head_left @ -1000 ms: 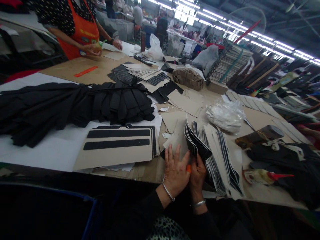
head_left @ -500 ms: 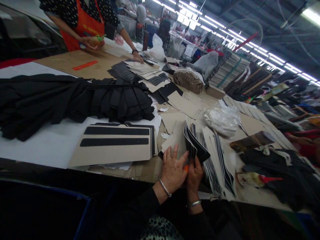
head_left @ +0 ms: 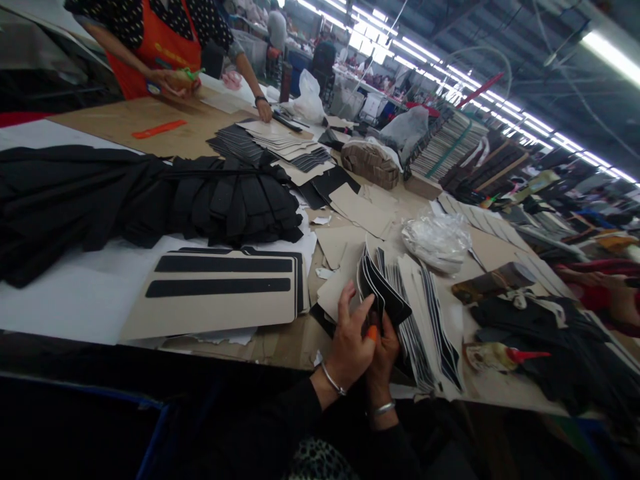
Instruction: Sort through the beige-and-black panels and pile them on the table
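Observation:
Just right of centre, my right hand (head_left: 384, 348) grips the near end of several thin panels (head_left: 384, 293), black on one side and beige on the other, which bend upright. Close against it, my left hand (head_left: 354, 337) has its fingers apart, fingertips at the left edge of these panels. Something orange (head_left: 371, 333), perhaps a finger cover, shows at the left thumb. A standing row of similar panels (head_left: 413, 333) fans out to the right of my hands. On the left lies a stack of beige boards (head_left: 220, 308) with two black strips on the top one.
Black fabric pieces (head_left: 215, 200) are heaped at left. A red-tipped glue bottle (head_left: 500, 357), a dark cylinder (head_left: 493, 281) and a clear plastic bag (head_left: 435, 240) lie to the right. Across the table, a co-worker in an orange apron (head_left: 167, 50) touches spread panels (head_left: 280, 143).
My left hand has lifted from lying flatter, its fingers now curled up toward the panels' edge. My right hand keeps its hold. The whole view has shifted slightly.

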Demonstrator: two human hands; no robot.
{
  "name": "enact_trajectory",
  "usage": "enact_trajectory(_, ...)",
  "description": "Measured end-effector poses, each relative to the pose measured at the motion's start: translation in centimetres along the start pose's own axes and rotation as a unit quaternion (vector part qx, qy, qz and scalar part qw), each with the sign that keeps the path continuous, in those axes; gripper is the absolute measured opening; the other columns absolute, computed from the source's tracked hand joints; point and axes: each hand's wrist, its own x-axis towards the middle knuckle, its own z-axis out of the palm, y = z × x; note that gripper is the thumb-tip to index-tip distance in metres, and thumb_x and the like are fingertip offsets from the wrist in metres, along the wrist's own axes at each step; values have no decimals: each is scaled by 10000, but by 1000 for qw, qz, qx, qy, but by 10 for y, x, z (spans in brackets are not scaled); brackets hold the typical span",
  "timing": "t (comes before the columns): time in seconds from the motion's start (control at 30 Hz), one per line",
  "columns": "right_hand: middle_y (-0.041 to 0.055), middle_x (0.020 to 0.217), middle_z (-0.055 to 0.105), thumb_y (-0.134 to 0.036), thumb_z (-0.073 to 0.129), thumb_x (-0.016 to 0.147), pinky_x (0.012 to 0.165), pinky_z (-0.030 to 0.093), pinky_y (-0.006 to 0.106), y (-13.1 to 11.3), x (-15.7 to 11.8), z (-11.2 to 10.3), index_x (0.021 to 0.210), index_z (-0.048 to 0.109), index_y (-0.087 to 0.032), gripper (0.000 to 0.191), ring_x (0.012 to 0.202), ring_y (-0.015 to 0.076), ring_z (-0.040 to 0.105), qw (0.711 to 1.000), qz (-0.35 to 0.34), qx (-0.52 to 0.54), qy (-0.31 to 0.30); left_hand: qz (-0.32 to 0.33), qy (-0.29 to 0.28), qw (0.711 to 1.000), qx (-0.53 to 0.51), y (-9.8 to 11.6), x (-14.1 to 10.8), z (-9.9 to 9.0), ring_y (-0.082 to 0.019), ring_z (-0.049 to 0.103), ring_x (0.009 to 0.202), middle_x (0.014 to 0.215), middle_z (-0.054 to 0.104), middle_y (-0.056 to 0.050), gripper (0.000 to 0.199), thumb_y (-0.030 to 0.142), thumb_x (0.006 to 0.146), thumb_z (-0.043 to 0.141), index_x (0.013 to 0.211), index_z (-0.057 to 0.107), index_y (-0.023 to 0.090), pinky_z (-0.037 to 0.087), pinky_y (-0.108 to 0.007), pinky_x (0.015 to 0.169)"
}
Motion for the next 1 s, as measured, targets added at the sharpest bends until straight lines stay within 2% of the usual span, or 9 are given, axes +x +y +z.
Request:
enact_trajectory(0.07, 165, 1251, 700, -457, 594, 863, 961, 526, 455, 4, 0, 0, 1333, 631, -136, 570, 1081, 281, 670, 1000, -4, 9, 4, -47, 40, 986, -156, -6, 4, 9, -274, 360, 1481, 1669, 139, -104, 779, 44, 804, 520, 1517, 338, 300, 502, -466, 1103)
enact_trajectory(0.13, 159, 1243, 705, -446, 621, 841, 971, 523, 459, 7, 0, 0, 1296, 653, -139, 550, 1088, 285, 667, 1000, -14, 8, 9, -93, 51, 961, -256, -12, 11, 18, -276, 432, 1434, 1629, 255, -146, 812, 102, 808, 585, 1533, 267, 279, 507, -464, 1089)
enact_trajectory(0.27, 148, 1240, 712, -433, 613, 873, 998, 515, 448, 8, 0, 2, 1285, 663, -156, 499, 1115, 279, 669, 1000, -19, 3, -12, -127, 8, 957, -260, -20, 26, 32, -284, 488, 1375, 1449, 513, -149, 630, 248, 792, 726, 1367, 476, 191, 343, -502, 1207)
enact_trajectory(0.4, 151, 1317, 675, -445, 604, 895, 1048, 492, 452, 2, 2, 4, 1349, 629, -161, 537, 1195, 280, 641, 999, -36, 8, -29, -155, -22, 934, -322, -22, 34, 33, -256, 576, 1270, 1378, 574, -132, 730, 260, 756, 774, 1380, 399, 206, 405, -466, 1157)
enact_trajectory(0.53, 117, 1471, 566, -460, 580, 925, 1188, 335, 499, -5, 4, 3, 1300, 680, -205, 465, 1386, 284, 485, 993, -94, -65, -14, -198, -45, 897, -394, -22, 36, 25, -245, 593, 1259, 1400, 579, -126, 832, 313, 760, 791, 1442, 323, 232, 408, -438, 1153)
enact_trajectory(0.63, 104, 1541, 490, -393, 576, 947, 1241, 237, 515, -7, 4, 3, 1270, 701, -216, 389, 1473, 273, 377, 986, -143, -85, -4, -198, -40, 890, -409, -21, 36, 22, -241, 587, 1276, 1395, 592, -119, 827, 387, 766, 801, 1439, 345, 237, 376, -422, 1178)
enact_trajectory(0.8, 109, 1532, 500, -280, 563, 975, 1212, 332, 541, -7, 1, 4, 1208, 733, -238, 291, 1436, 263, 449, 965, -235, -114, 7, -185, -41, 887, -421, -19, 36, 20, -245, 587, 1278, 1372, 611, -115, 801, 475, 795, 772, 1439, 360, 237, 391, -417, 1162)
enact_trajectory(0.9, 118, 1516, 516, -224, 568, 979, 1159, 424, 537, -8, -3, 5, 1273, 695, -248, 321, 1396, 262, 504, 948, -285, -136, 27, -186, -49, 885, -424, -15, 37, 19, -239, 615, 1225, 1356, 621, -108, 865, 535, 783, 765, 1470, 329, 239, 425, -398, 1128)
enact_trajectory(1.0, 116, 1459, 576, -170, 584, 967, 1080, 524, 479, -9, -8, 6, 1336, 650, -261, 386, 1321, 255, 583, 931, -330, -150, 51, -185, -48, 894, -405, -12, 38, 17, -243, 589, 1257, 1382, 598, -115, 842, 567, 791, 739, 1456, 351, 228, 418, -378, 1129)
